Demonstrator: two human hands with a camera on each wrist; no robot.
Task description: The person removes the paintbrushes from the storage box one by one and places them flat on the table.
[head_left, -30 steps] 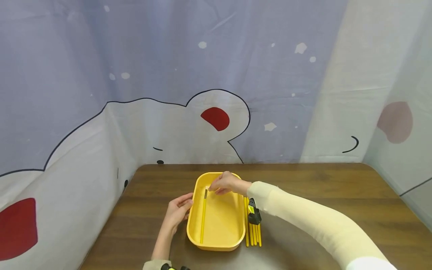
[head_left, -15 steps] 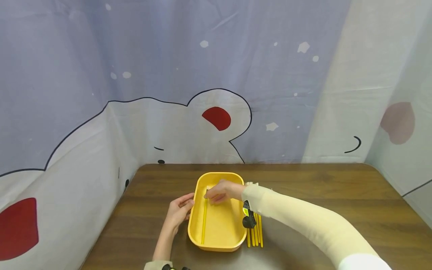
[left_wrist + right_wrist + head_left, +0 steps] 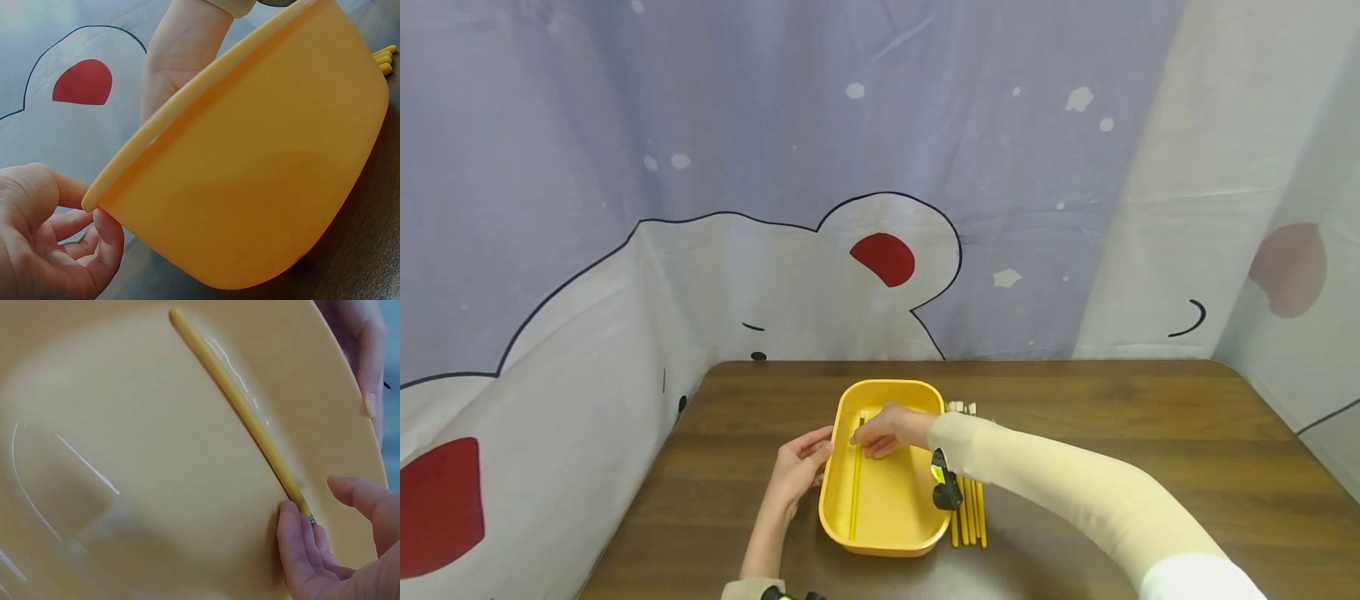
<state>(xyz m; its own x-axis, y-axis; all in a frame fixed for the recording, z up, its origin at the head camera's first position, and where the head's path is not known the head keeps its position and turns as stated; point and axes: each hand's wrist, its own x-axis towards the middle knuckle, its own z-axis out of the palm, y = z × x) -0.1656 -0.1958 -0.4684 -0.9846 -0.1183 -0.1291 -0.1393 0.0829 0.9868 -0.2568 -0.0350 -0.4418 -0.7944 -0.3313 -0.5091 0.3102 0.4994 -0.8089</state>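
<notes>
A yellow-handled paintbrush [image 3: 855, 492] lies lengthwise along the left side of a yellow plastic bin [image 3: 906, 517]. My right hand [image 3: 883, 429] is down inside the bin, at the brush's far end. In the right wrist view, the fingers [image 3: 294, 544] touch the brush near its metal ferrule, and the thumb stands apart from it. Those fingers hide the bristles there. Outside, my left hand [image 3: 797, 467] holds the bin's left rim; in the left wrist view its thumb and fingers [image 3: 107, 247] are curled about the rim's corner.
Several more yellow-handled paintbrushes [image 3: 970, 517] lie side by side on the wooden table [image 3: 1112, 425], just right of the bin, partly covered by my right sleeve and wrist camera. A patterned curtain [image 3: 1000, 167] hangs behind the table.
My right hand has moved slightly nearer and lower, reaching the brush at its ferrule, with the forearm drawn a little left. The left hand stays at the bin's rim.
</notes>
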